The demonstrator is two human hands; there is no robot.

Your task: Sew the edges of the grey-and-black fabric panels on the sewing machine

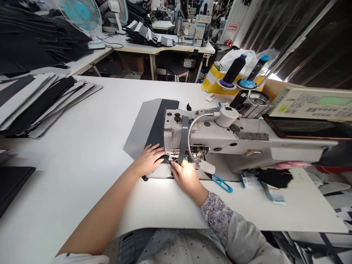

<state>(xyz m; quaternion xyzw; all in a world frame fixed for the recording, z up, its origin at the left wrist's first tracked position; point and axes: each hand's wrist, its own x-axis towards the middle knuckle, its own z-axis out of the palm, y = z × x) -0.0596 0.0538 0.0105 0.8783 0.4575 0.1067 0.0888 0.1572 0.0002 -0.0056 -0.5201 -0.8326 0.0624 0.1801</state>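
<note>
A grey and black fabric panel (141,123) lies on the white table, its near edge under the head of a sewing machine (217,132). My left hand (147,160) rests flat on this edge, fingers spread, just left of the needle area. In front of the needle, my right hand (187,178) pinches the fabric's near edge between thumb and forefinger; its other fingers are curled and partly hidden. A bendable lamp (206,167) lights that hand from above. Blue-handled thread snips (222,183) lie to its right.
Stacked fabric pieces (41,104) lie at the left, with a dark folded piece (15,185) nearer me. Thread cones (234,69) and a control panel (316,102) stand right. Small packets (275,193) and black scraps (276,177) lie by the machine. A fan (81,14) stands behind.
</note>
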